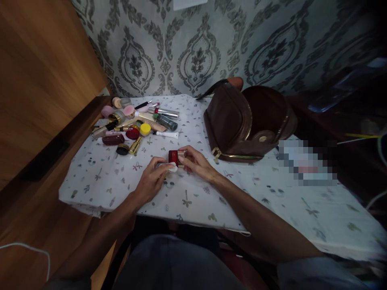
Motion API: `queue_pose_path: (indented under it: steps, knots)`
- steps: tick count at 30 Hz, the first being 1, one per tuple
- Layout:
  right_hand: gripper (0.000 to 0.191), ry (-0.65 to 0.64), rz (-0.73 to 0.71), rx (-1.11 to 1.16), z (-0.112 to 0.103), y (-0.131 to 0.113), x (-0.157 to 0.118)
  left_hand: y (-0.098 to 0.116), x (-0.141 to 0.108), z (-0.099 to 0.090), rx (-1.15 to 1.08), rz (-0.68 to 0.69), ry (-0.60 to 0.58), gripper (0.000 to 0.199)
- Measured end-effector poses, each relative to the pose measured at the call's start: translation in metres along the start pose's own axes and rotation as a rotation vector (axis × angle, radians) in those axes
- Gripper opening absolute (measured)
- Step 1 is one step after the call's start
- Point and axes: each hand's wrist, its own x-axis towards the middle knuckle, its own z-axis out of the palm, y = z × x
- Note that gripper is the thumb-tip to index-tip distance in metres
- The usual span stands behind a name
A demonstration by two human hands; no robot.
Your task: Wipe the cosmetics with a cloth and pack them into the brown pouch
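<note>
Just above the cloth, near the front middle of the table, my right hand (196,163) grips a small dark red cosmetic bottle (173,156) by its lighter, pinkish end. The bottle lies roughly sideways, its red part pointing left. Between the closed fingers of my left hand (153,177) is a crumpled white tissue (172,167), pressed against or very close to the lower side of the bottle. Beyond my left hand lie a gold tube (135,145), a round black-lidded jar (122,149) and a dark red case (113,139).
Several other cosmetics, including a yellow-lidded jar (145,129) and a silver tube (168,113), are spread at the back left. A brown bag (228,117) stands unzipped at the back right. A patterned white cloth (187,201) covers the table; a wooden panel (45,72) rises on the left.
</note>
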Motion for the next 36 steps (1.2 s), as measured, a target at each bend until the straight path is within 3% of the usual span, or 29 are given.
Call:
queue_pose_path:
  steps: [7,13,18,29,36]
  knots:
    - [0.045,-0.013,-0.008,-0.076,0.002,-0.006,-0.001,0.006,0.004,-0.001,0.039,-0.034,0.069,0.027]
    - [0.041,0.027,-0.067,-0.134,0.004,-0.008,-0.002,0.004,-0.001,0.002,0.048,0.013,-0.039,0.032]
    - [0.044,0.045,-0.029,-0.095,0.002,-0.005,-0.001,0.001,-0.007,0.006,0.083,0.043,-0.075,0.034]
    - [0.050,-0.041,0.196,0.547,0.008,-0.009,0.001,0.016,0.007,-0.005,0.007,0.106,0.069,0.032]
    - [0.050,-0.191,0.222,0.668,0.011,-0.013,-0.004,0.028,0.028,-0.008,-0.109,-0.067,0.205,0.025]
